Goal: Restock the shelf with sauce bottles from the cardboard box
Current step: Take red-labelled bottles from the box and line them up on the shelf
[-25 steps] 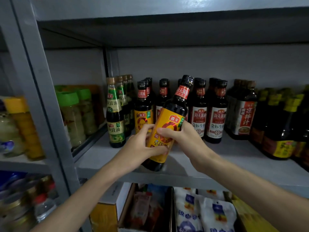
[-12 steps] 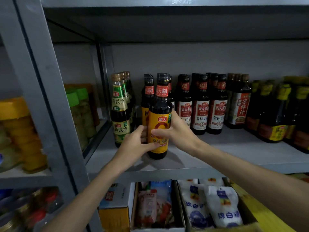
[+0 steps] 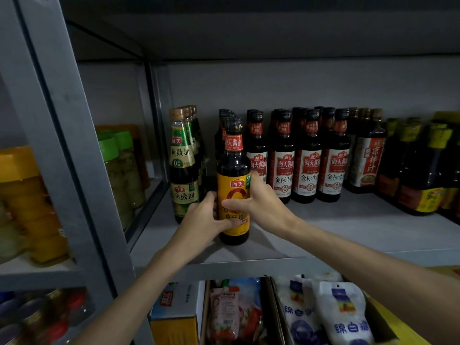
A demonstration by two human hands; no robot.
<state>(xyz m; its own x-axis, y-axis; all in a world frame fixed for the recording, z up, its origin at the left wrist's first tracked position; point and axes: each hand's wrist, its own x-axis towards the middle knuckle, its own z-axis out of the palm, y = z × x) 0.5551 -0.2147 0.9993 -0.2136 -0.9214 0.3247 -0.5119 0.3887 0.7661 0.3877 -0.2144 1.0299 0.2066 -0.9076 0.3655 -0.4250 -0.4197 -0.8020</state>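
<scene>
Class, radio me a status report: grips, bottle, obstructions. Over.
Left grip and right grip both hold the yellow-label soy sauce bottle. Upright on the shelf. Green-label bottles close beside it.

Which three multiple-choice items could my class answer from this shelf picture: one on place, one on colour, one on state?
1. The held bottle stands: A on the shelf, right of the green-label bottles; B in a box below; C on the top shelf.
2. Its large label is: A blue; B white; C yellow.
3. The bottle is: A lying flat; B upright, gripped by the left hand and right hand; C upright, untouched.
Key: A, its base rests on the shelf board beside them; C, yellow wraps its body; B, fingers of both hands curl round it.
</scene>
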